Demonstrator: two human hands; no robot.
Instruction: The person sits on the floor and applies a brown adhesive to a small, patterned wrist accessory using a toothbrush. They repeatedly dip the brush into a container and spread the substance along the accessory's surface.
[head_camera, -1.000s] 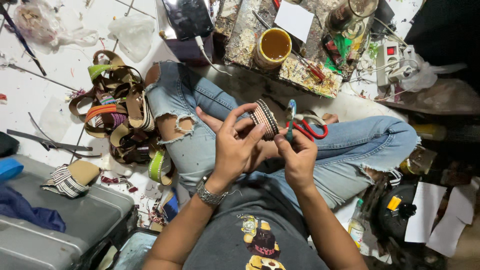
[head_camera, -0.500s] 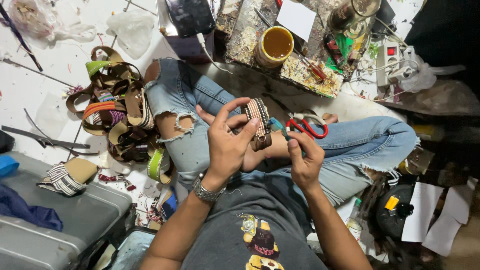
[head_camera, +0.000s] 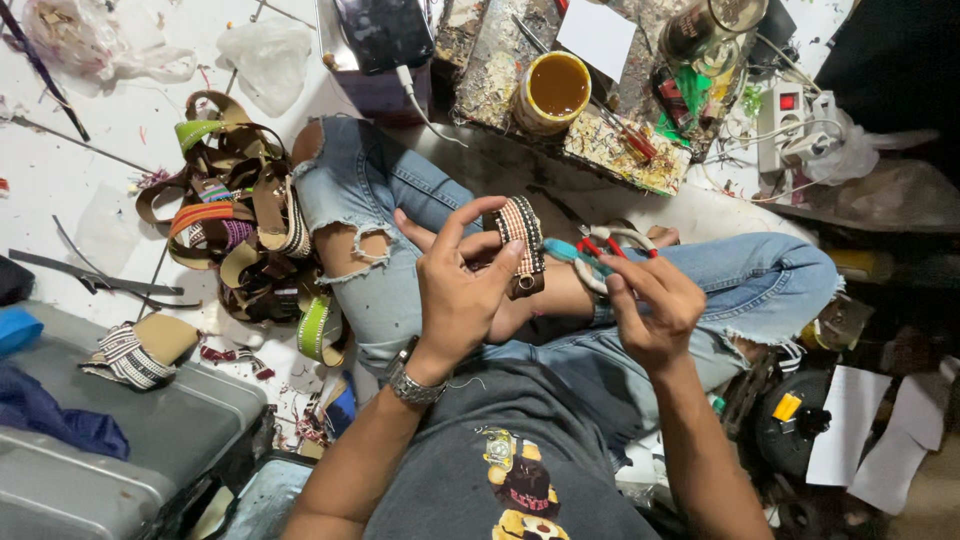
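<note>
My left hand (head_camera: 460, 290) grips a short woven strap (head_camera: 522, 240) with white and red beaded rows and a brown end, holding it upright over my lap. My right hand (head_camera: 650, 305) hovers a little to the right of the strap with its fingertips pinched together; I see nothing between them. Red-handled scissors (head_camera: 605, 243) lie on my jeans-clad leg just above the right hand, beside a teal piece (head_camera: 560, 250). A metal watch (head_camera: 405, 380) sits on my left wrist.
A heap of brown, orange and green straps (head_camera: 240, 220) lies on the white floor at left. Ahead stand a yellow tin of glue (head_camera: 556, 90) on a stained board (head_camera: 610, 145), a power strip (head_camera: 790, 120) and a dark device (head_camera: 385, 30). A grey case (head_camera: 120, 440) is at lower left.
My right hand has drawn away from the strap to the right and down. The left hand has turned the strap more upright and kept hold of it.
</note>
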